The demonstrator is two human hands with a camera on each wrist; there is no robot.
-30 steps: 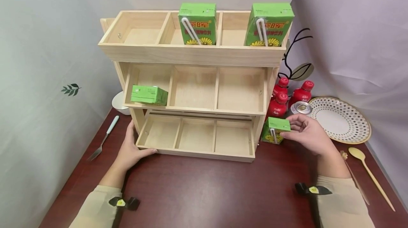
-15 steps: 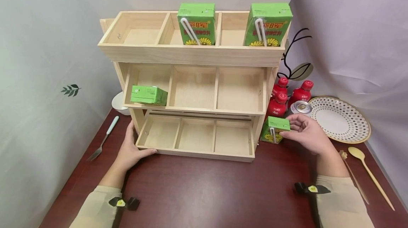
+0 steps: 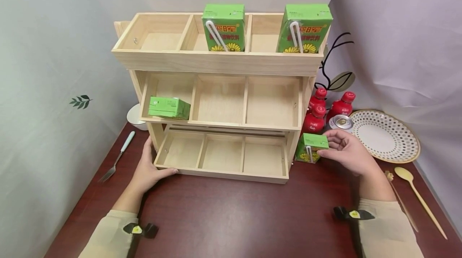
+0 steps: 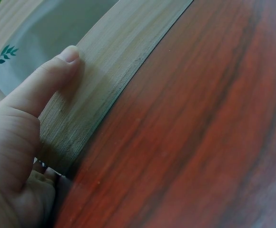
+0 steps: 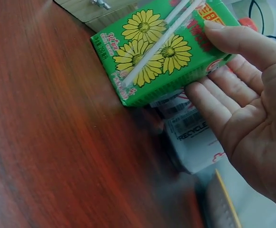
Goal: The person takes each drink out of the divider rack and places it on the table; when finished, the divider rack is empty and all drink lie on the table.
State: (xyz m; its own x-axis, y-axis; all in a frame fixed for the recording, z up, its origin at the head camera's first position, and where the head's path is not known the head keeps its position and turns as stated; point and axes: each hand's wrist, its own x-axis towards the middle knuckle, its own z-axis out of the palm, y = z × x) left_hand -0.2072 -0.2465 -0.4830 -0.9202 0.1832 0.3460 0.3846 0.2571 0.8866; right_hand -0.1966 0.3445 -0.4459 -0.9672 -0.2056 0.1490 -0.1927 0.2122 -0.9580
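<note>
Head: right grip (image 3: 348, 151), thumb (image 3: 331, 153) against green carton (image 3: 315, 141)

Before you stands the rack (image 3: 220, 63), cartons (image 3: 225, 11) in its top-middle, top-right and middle-left compartments. Right of it, another carton (image 3: 312, 141) is before bottles (image 3: 314, 122) and a can (image 3: 341, 123); left, a fork (image 3: 122, 147), with a partly hidden bowl (image 3: 134, 116) seemingly behind.

In the head view, the wooden rack (image 3: 220, 62) hides part of the white bowl (image 3: 135, 116) beyond the left grip (image 3: 146, 171); the right grip (image 3: 348, 151) covers the lower drink can (image 3: 341, 122). We cannot read the fine print atop its drink carton (image 3: 315, 141).
</note>
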